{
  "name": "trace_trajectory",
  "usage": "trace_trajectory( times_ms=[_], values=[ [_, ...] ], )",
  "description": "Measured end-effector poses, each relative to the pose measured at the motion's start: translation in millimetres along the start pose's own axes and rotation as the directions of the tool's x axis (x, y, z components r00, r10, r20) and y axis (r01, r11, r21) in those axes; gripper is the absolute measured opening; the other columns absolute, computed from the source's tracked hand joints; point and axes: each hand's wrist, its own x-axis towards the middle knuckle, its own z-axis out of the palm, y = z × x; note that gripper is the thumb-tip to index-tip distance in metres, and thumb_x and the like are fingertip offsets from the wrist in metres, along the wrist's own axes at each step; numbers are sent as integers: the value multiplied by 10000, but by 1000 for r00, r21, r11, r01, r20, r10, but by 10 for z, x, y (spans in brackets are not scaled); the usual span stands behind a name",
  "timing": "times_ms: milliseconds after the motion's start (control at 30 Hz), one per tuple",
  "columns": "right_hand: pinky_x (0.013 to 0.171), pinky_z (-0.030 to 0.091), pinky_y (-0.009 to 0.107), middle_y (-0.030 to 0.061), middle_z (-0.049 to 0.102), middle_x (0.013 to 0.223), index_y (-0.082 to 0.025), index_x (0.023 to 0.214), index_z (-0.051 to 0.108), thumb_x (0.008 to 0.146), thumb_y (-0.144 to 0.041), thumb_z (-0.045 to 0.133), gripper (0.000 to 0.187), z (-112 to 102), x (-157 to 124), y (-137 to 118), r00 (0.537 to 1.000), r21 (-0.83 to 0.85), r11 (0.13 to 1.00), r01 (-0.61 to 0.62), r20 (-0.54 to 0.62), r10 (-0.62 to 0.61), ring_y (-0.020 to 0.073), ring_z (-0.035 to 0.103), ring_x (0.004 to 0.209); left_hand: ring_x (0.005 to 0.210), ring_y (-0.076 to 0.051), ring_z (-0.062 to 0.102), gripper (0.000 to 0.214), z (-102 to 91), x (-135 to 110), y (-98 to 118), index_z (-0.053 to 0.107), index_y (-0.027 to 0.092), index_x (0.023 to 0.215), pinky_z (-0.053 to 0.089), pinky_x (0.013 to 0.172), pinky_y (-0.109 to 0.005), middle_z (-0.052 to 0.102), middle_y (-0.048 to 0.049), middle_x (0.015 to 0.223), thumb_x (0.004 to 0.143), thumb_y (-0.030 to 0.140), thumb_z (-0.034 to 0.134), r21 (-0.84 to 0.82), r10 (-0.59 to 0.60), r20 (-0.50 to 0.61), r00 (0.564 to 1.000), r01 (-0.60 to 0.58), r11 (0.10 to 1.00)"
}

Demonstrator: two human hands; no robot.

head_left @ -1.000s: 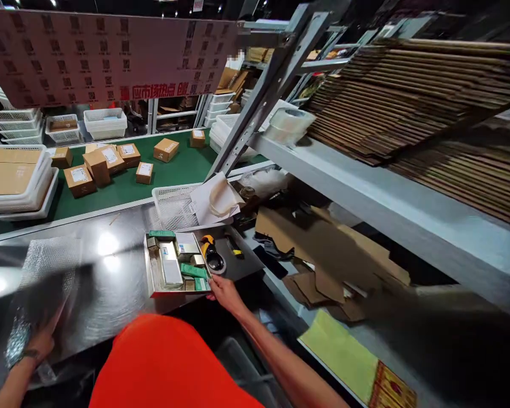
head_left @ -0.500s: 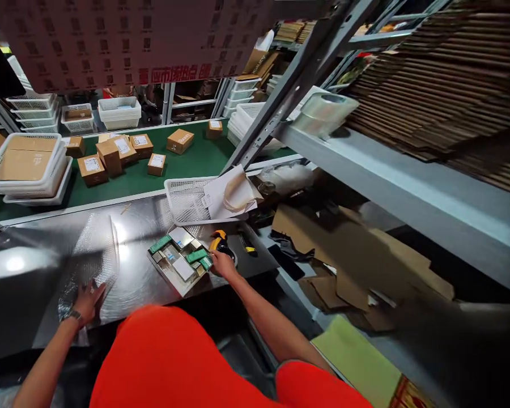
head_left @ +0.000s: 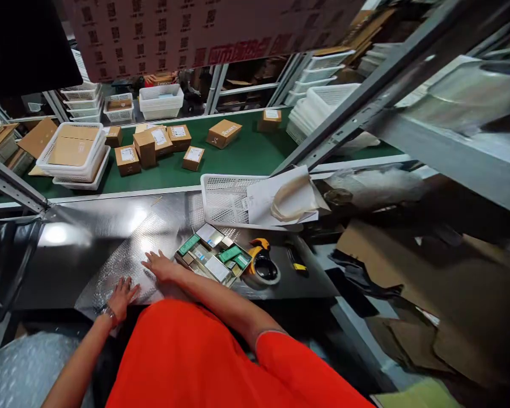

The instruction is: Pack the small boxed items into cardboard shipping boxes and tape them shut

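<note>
Current status of the work at my steel bench:

Left hand: my left hand is palm down on the bubble-wrap sheet, near its front edge, with the fingers spread. No grip is visible; the underside of the palm is hidden, so contact there cannot be verified.

Right hand: my right hand is extended across my body, fingers open and pointing left, over the right-hand portion of the same sheet. It holds nothing that shows.

Sheet: laid out on the bench, set at an angle. Judged from its position, the spreading is largely complete; final flattening may be outstanding, since the film beneath my hands is difficult to read.

Box: the shallow open box is located just right of the sheet, behind my right forearm. Its loading appears complete: green cartons and pale cartons occupy most of the interior. It has no cover on and no film around it.

Tools: the yellow-and-black tape dispenser is positioned just right of the box, and the utility knife lies beyond it. Neither is in hand. No tape is visible on the box.
</note>
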Motion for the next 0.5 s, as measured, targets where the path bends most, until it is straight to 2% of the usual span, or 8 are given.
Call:
trace_trajectory(
  times_ms=[33,100,167,233,267,300,367,500],
  values=[
    [1374,370,831,313,324,1939,-200,1806,554,880,-136,905,993,12,96,-18,989,-16,996,-91,119,92,515,337,1809,1856,-466,238,1118,64,-86,-37,559,179,1813,272,1479,-643,318,-229,1972,713,20,679,22,-57,14,998,57,998],
    [1343,352,885,335,130,1973,-196,1866,454,849,-239,995,1153,73,139,23,953,-32,977,-210,217,212,557,164,1847,1866,-460,202,1068,237,-316,-177,499,183,1849,225,1500,-678,293,-226,1982,805,18,657,95,-204,-17,979,204,974],
    [1364,289,895,305,24,1986,-217,1906,373,900,-349,989,1187,170,66,85,955,-14,972,-235,180,234,543,45,1862,1855,-454,252,971,410,-589,-369,531,201,1833,272,1491,-681,339,-218,1968,885,23,644,168,-311,-99,945,323,931],
    [1396,253,870,270,28,1997,-240,1911,374,972,-389,926,1099,270,-19,107,961,13,967,-256,111,253,527,33,1866,1820,-450,351,890,483,-850,-576,616,261,1782,358,1455,-688,427,-180,1937,927,17,636,208,-368,-154,917,394,895],
    [1408,261,849,254,50,2001,-250,1906,393,996,-389,897,1049,315,-46,98,960,29,962,-271,84,268,523,51,1867,1789,-450,411,846,452,-963,-680,668,292,1741,395,1430,-704,482,-160,1911,943,13,629,222,-388,-176,905,420,880],
    [1416,281,822,242,76,2005,-255,1898,417,1009,-387,877,1010,356,-56,75,957,48,957,-285,64,282,520,75,1866,1758,-451,464,798,365,-1058,-788,718,312,1693,418,1407,-723,536,-147,1878,960,13,621,233,-395,-207,895,437,869],
    [1414,354,765,234,119,2005,-254,1881,460,1027,-386,848,948,425,-35,0,951,84,947,-309,44,306,518,129,1861,1721,-457,512,693,21,-1196,-1027,795,312,1606,412,1383,-783,607,-154,1822,997,36,613,245,-366,-310,878,446,861],
    [1371,475,672,235,190,1994,-291,1885,458,1088,-236,704,837,526,79,-193,943,136,933,-332,26,331,476,303,1830,1824,-467,329,624,-1078,-1295,-1600,795,294,1599,202,1418,-889,569,-185,1846,1012,142,647,256,-131,-566,814,325,910]
  ],
)
